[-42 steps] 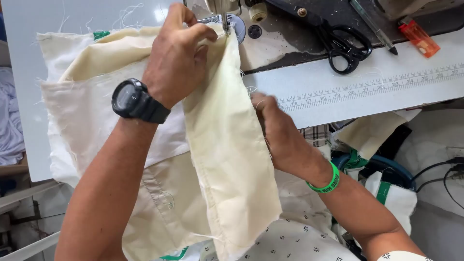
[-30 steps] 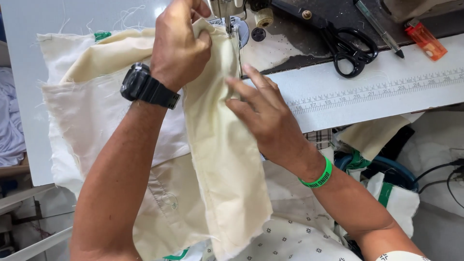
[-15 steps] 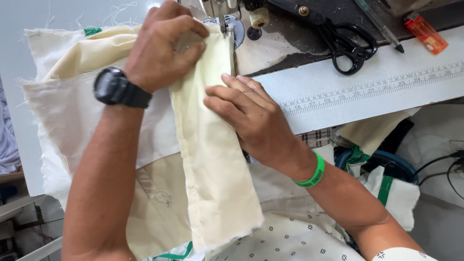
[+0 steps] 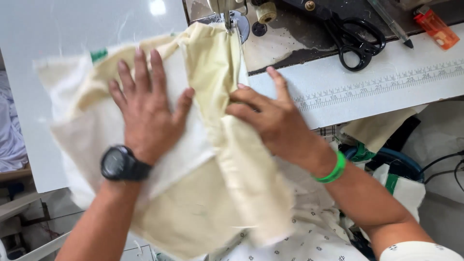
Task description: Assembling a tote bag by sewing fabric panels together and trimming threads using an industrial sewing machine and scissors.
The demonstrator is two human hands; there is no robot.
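A pile of cream and white fabric pieces (image 4: 203,193) lies on the sewing table, its top end under the sewing machine's needle and presser foot (image 4: 227,19). My left hand (image 4: 145,106), with a black watch on the wrist, lies flat with fingers spread on the white layer. My right hand (image 4: 270,121), with a green wristband, presses flat on the right edge of the folded cream strip (image 4: 217,72), fingers pointing left and up.
Black scissors (image 4: 355,41), a pen (image 4: 389,21) and an orange lighter (image 4: 437,29) lie on the machine bed at the back right. A printed ruler strip (image 4: 382,84) runs along the white table's front. More fabric and cables (image 4: 386,164) hang below on the right.
My left hand let go of the fabric near the needle and moved down, spreading flat on the cloth. My right hand stays pressed on the cream strip. The view shifted slightly.
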